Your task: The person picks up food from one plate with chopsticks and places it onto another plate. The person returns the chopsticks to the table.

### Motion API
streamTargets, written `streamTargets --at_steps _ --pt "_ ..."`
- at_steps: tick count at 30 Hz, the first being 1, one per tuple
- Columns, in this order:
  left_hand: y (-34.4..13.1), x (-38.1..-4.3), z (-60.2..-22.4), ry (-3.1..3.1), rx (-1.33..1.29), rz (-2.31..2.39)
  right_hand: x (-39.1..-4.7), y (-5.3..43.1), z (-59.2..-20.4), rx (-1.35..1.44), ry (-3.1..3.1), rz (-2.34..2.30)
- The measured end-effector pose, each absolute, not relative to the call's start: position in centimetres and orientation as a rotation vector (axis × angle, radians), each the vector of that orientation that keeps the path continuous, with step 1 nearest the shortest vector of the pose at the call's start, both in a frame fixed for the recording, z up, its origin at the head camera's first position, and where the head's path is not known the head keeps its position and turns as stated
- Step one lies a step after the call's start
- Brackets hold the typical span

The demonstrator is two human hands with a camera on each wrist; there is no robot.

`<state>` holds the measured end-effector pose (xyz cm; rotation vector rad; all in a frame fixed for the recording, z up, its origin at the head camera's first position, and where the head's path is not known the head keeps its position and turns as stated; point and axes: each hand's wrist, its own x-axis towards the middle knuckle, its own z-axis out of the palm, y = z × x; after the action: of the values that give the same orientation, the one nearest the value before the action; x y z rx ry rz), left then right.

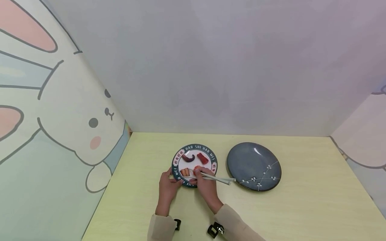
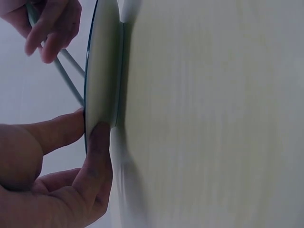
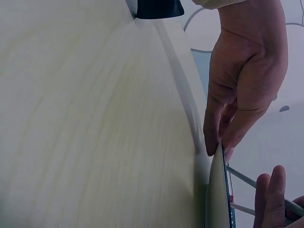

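My left hand (image 1: 169, 187) pinches the near left rim of a small round plate (image 1: 195, 146) with a dark green lettered border. In the left wrist view its thumb lies over the rim and its fingers are under it. My right hand (image 1: 206, 189) grips a pair of pale chopsticks (image 1: 221, 180), their tips over the plate. On the plate lie a dark curved tentacle-like piece (image 1: 188, 158), a red piece (image 1: 202, 158) and an orange-brown striped piece (image 1: 185, 172). Another red piece (image 1: 196, 168) shows beside my right fingers, partly hidden by them.
A larger blue-grey plate (image 1: 250, 160) with white blossom branches stands to the right on the pale wooden table (image 1: 307, 187). A plain grey wall (image 1: 229, 83) rises behind the table. A rabbit picture covers the left wall (image 1: 69, 117).
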<state>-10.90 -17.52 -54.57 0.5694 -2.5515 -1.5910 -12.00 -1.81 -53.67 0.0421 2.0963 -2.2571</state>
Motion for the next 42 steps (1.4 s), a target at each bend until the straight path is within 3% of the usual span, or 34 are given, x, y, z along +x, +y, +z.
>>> streamTargets --at_steps 42 --pt "-17.5 -10.6 -54.7 -2.545 0.518 -1.577 -12.6 -1.3 -53.7 -0.089 2.295 -2.13"
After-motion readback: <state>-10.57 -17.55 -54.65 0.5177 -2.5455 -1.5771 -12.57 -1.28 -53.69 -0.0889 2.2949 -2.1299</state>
